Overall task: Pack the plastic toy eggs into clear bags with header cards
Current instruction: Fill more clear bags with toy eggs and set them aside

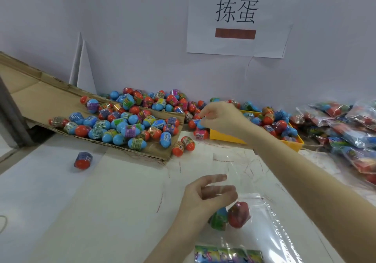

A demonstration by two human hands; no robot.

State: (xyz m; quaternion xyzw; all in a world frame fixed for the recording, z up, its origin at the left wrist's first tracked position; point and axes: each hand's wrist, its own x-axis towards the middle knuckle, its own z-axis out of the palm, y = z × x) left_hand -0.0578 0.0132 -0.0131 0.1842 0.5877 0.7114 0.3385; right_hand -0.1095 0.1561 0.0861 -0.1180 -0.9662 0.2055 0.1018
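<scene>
Head view: the right hand (pixel 220 118) is stretched out to the far edge of the tabletop (pixel 61 191), where its fingers (pixel 205 118) curl down and pinch a blue egg (pixel 200 124). That egg lies at the gap between the cardboard chute (pixel 40 102) and the yellow bin (pixel 225 136), touching a red neighbour on its left. Its long axis appears to run roughly left to right, though the fingers cover much of it.

The left hand (pixel 207 195) is close to the body, fingers loosely curled and pinching the mouth of the clear bag (pixel 270 218). The film is blurred there, so how wide the mouth stands I cannot tell. Two eggs, one green-wrapped (pixel 219 219) and one red (pixel 239 215), already sit inside just below that hand. A header card (pixel 227 255) shows at the bottom edge.

The relation that matters: the pinched egg is far from the bag, which lies toward the body and slightly right of it. The right hand is the one on the egg; the left is at the opening. Most likely the egg has to travel back along the line of the right forearm and enter small end first between the left fingers.

Packed bags (pixel 350 124) are piled at the far right.
</scene>
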